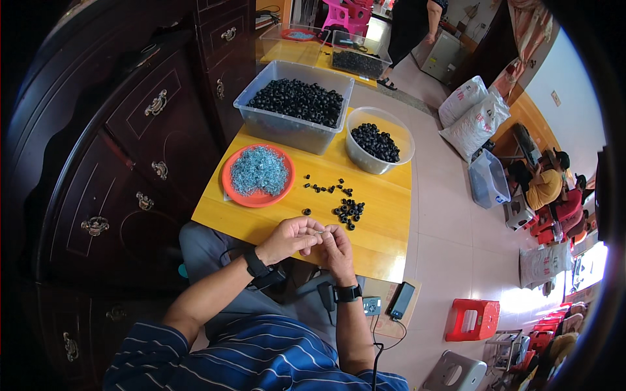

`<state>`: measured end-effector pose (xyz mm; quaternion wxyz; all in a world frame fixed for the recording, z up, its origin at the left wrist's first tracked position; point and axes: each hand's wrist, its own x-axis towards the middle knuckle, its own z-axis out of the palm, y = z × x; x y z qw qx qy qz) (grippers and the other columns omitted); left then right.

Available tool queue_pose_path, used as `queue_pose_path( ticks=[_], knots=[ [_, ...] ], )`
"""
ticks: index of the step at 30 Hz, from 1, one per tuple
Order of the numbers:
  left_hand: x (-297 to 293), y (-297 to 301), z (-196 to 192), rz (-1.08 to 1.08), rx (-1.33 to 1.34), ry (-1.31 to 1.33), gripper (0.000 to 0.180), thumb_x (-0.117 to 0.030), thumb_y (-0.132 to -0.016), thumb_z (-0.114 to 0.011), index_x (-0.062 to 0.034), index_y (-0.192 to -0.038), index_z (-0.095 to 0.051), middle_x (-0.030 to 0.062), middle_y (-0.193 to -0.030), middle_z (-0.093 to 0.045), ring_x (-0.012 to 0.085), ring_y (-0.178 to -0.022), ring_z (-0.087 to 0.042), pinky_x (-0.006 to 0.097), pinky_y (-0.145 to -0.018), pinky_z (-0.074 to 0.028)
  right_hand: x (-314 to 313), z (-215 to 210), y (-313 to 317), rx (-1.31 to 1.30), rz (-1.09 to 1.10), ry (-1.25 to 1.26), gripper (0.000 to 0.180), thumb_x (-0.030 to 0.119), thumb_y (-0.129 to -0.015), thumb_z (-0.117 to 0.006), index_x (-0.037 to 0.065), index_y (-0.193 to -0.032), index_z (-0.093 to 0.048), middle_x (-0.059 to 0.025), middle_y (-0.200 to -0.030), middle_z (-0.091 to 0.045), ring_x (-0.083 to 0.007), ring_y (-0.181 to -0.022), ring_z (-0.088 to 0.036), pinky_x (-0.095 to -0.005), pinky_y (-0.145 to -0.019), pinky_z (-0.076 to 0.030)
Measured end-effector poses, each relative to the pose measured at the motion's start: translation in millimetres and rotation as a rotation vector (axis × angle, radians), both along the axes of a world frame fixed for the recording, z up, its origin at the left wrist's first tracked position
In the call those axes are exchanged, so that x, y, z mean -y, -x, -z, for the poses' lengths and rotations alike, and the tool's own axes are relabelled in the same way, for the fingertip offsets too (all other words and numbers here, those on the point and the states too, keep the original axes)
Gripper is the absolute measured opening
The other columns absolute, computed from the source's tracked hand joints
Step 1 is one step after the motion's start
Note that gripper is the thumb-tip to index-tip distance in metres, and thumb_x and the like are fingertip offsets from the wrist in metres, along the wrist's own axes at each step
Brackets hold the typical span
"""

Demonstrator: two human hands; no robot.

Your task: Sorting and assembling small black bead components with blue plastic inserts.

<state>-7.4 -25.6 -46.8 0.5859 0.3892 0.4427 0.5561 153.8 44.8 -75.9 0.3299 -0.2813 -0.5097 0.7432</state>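
Note:
Over the near edge of the yellow wooden table (pixel 254 221), my left hand (pixel 290 239) and my right hand (pixel 338 255) meet fingertip to fingertip. Both are closed in a pinch on a small thin silvery piece (pixel 319 232), mostly covered by the fingers. Just beyond them lie a loose pile of small black ring-shaped parts (pixel 350 210) and a single black part (pixel 306 212). Smaller black pieces (pixel 321 189) are scattered farther back. To the left stands an orange-red plate (pixel 227 181), heaped with fine silvery-blue pieces (pixel 258 171) too small to make out singly.
At the table's back are a clear rectangular bin (pixel 287 133) and a round clear tub (pixel 380 166), both holding black parts. Dark wooden drawers (pixel 153 124) close off the left. White sacks (pixel 475 117), a red stool (pixel 474 319) and seated people (pixel 546 186) are at right.

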Motion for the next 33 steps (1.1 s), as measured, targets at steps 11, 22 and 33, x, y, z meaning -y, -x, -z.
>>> queue_pose_path(
  ticks=[11,22,33],
  knots=[
    [-6,2,8,-0.164,-0.452,-0.206,0.010,-0.011,-0.095,-0.059,-0.0025,-0.095,-0.065,-0.0014,-0.074,-0.062,0.0041,-0.062,-0.055,0.021,-0.055,-0.047,1,-3,-1,0.043,-0.027,-0.066,0.012,0.021,-0.100,-0.056,0.010,-0.103,-0.054,0.0085,-0.073,-0.047,0.0000,-0.055,-0.038,-0.0166,-0.048,-0.030],
    [-1,4,16,-0.113,0.065,0.167,0.034,-0.031,-0.100,-0.051,-0.0105,-0.073,-0.052,-0.0014,-0.063,-0.050,0.0062,-0.050,-0.044,0.021,-0.045,-0.035,5,2,1,0.050,-0.019,-0.209,0.009,0.015,-0.099,-0.057,0.008,-0.104,-0.054,0.0073,-0.082,-0.047,0.0002,-0.067,-0.039,-0.0169,-0.057,-0.033],
    [9,8,18,-0.114,-0.031,0.064,0.023,-0.025,-0.100,-0.052,-0.0082,-0.085,-0.057,-0.0019,-0.070,-0.056,0.0035,-0.057,-0.049,0.019,-0.050,-0.041,-11,-25,-27,0.634,0.250,-0.735,0.011,0.014,-0.093,-0.060,0.003,-0.090,-0.059,-0.0067,-0.069,-0.060,-0.0161,-0.061,-0.058,-0.0302,-0.060,-0.047]
  ],
)
